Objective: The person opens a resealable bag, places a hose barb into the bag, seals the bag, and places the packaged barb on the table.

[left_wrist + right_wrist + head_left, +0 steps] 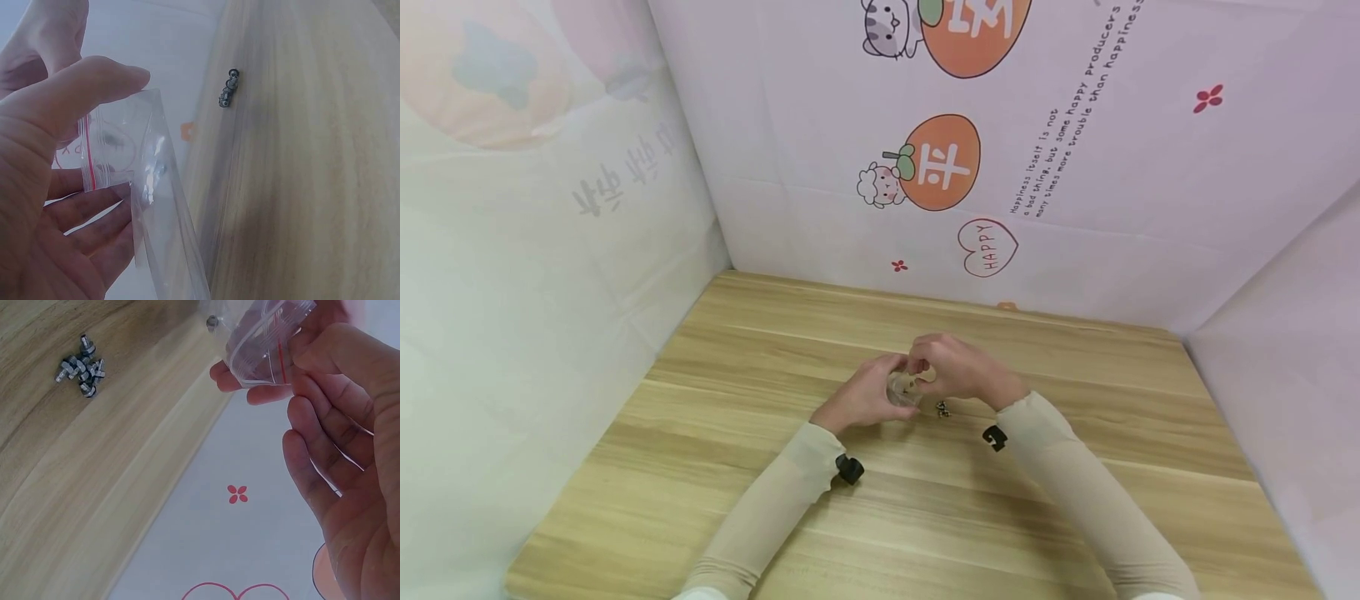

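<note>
A clear zip-lock bag [898,392] with a red stripe along its seal [88,153] is between the two hands over the table. My left hand [867,393] holds it, thumb on one side and fingers on the other. At the bag's mouth, my right hand [961,368] pinches the edge between thumb and forefinger, as the right wrist view shows. One small metal piece [212,324] shows through the plastic. Several small metal screw-like fittings [81,367] lie in a loose pile on the table, just below the right hand in the head view.
The wood-grain table [925,517] meets a white printed backdrop [820,167] at its far edge. White sheets also stand at the left [550,292] and right [1292,350]. Black wrist mounts [850,469] sit at both sleeves.
</note>
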